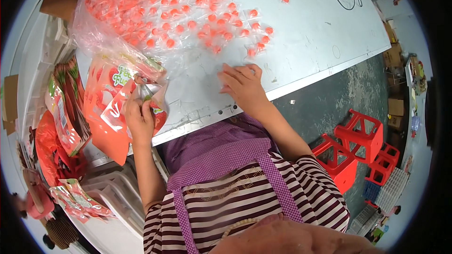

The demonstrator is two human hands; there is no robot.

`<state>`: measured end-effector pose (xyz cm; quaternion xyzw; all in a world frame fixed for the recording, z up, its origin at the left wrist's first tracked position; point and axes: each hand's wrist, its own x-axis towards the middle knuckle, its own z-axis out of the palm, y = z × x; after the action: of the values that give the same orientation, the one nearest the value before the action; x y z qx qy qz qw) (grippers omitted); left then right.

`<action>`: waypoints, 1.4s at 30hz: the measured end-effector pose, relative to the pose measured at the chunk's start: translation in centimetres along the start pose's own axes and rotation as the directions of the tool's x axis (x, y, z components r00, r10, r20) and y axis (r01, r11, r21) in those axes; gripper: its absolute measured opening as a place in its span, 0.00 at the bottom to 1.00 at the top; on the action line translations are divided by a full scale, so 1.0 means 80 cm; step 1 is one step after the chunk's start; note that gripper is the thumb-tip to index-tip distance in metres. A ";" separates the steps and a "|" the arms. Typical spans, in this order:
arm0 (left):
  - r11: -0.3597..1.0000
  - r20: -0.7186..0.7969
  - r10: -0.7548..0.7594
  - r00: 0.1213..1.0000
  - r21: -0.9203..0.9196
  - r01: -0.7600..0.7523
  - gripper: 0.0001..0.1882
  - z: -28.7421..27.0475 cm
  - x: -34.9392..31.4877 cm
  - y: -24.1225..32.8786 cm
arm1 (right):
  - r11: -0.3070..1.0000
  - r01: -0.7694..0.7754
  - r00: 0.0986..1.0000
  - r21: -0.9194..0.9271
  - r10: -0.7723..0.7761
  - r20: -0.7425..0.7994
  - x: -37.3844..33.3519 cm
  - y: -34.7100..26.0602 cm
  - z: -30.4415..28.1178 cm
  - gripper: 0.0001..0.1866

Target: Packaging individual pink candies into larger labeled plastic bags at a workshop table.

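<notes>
My two hands stood apart over the near edge of the pale counter (294, 59), each at a different part of the work. My left hand (140, 117) was clamped on a red printed pouch (159, 115), thumb and fingers pinching it near its upper edge; the pouch lay tilted at the counter's edge, beside and partly over a fan of flat red pouches (100, 91). My right hand (244, 83) hung to the right of the pouch, palm down, its fingers loosely curled toward the left. A pinkish blur showed at its fingertips, perhaps a wrapped piece, but the view did not settle whether the fingers had closed on anything. Beyond both hands lay the main heap of wrapped red pieces (141, 7), spread on and within a clear plastic bag (101, 40); a looser group of pieces (260, 46) lay just beyond my right hand. The step in hand, as I judged it, was filling the pouch: the left steadied it while the right served the pieces. The next move called for a parted pouch mouth, held steady by the left, and a light fingertip delivery across the gap by the right.
</notes>
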<state>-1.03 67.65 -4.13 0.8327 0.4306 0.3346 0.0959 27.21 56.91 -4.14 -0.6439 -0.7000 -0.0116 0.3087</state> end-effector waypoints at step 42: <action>1.000 0.000 -0.023 1.000 -0.017 0.023 0.06 -0.002 0.000 0.003 | 0.969 -0.024 0.994 -0.245 -0.003 -0.108 0.070 0.109 -0.030 0.16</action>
<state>-1.02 67.48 -3.93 0.8269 0.4372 0.3371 0.1068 36.24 62.41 -3.05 -0.6792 -0.6722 -0.1313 0.2639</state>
